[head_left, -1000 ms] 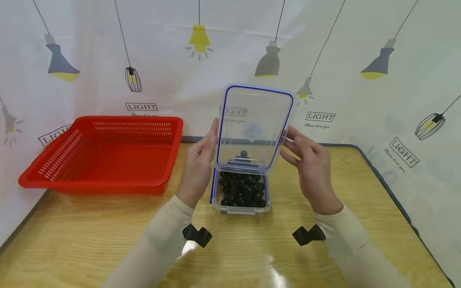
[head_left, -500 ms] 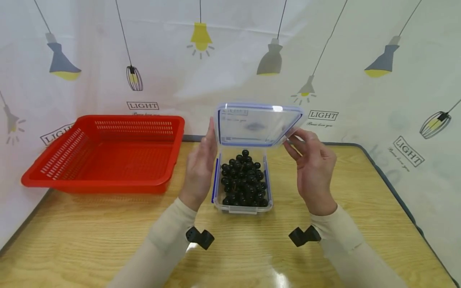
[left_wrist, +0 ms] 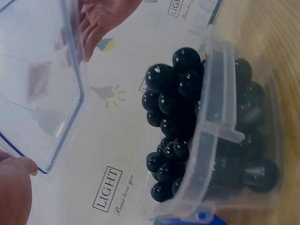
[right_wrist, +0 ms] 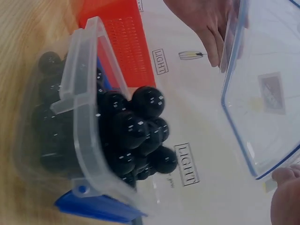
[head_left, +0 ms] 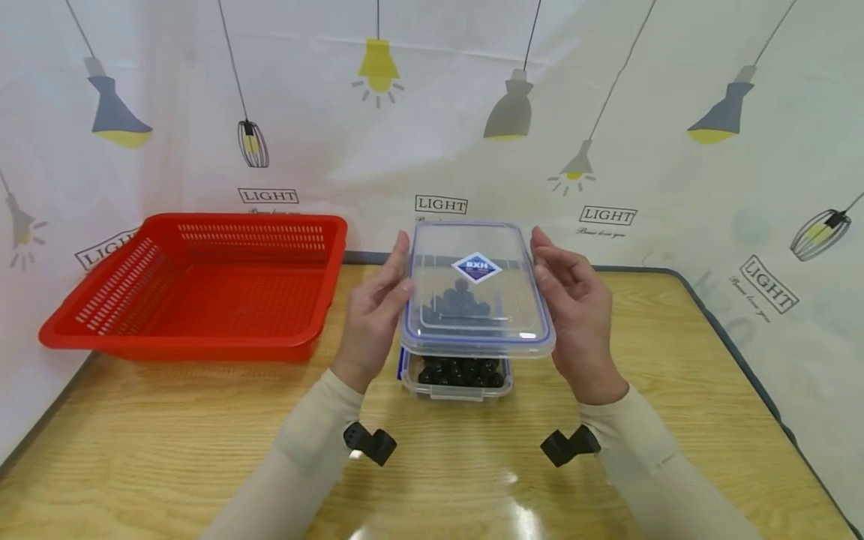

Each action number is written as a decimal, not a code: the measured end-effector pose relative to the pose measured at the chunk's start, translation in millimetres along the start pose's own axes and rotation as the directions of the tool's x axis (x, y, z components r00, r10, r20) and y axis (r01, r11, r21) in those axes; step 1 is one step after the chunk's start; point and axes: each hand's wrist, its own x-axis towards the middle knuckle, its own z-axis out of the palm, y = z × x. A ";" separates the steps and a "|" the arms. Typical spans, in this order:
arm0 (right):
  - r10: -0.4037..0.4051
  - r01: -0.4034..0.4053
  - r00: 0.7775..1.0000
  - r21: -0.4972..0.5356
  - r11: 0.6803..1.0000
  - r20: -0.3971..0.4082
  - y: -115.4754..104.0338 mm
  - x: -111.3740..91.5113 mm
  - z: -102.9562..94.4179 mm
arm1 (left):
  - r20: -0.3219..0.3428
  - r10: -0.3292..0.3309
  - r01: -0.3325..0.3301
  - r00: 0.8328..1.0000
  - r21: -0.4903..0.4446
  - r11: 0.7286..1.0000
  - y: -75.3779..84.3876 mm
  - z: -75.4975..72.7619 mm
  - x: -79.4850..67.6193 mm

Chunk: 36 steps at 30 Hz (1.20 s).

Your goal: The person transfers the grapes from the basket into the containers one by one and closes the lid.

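A clear lid [head_left: 472, 300] with a blue seal and a BXH sticker is held above a clear food container [head_left: 457, 392], tilted and apart from it. My left hand [head_left: 371, 319] grips the lid's left edge, with the thumb near its side. On the opposite edge my right hand [head_left: 580, 322] grips the lid, fingers bent behind the rim. Black grapes [left_wrist: 171, 103] fill the container and heap above its rim in both wrist views. A blue side latch [right_wrist: 101, 206] hangs outward from the container. In the head view the lid covers most of the grapes.
A red plastic basket [head_left: 223, 345] with slotted walls stands to the left on the wooden table [head_left: 459, 472]. Behind the table hangs a white backdrop [head_left: 432, 120] printed with lamps.
The lid has tipped over from nearly upright, underside facing me, to top side up and lower, over the container. Both hands have stayed at its edges and turned with it.
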 end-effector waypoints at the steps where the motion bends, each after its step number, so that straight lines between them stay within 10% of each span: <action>1: 0.026 -0.026 1.000 -0.025 0.999 0.012 2.2 -0.4 -2.0 | 0.005 -0.022 0.022 1.000 -0.007 1.000 -2.4 -1.0 -0.2; 20: 0.350 -0.337 0.937 -0.285 0.897 -0.005 61.3 -10.6 -21.3 | 0.009 -0.406 0.398 0.914 0.180 0.900 -57.1 -15.3 -1.0; 36: 0.431 -0.394 0.902 -0.378 0.838 0.013 71.4 -18.4 -26.5 | 0.012 -0.469 0.460 0.883 0.177 0.870 -72.6 -20.5 -10.4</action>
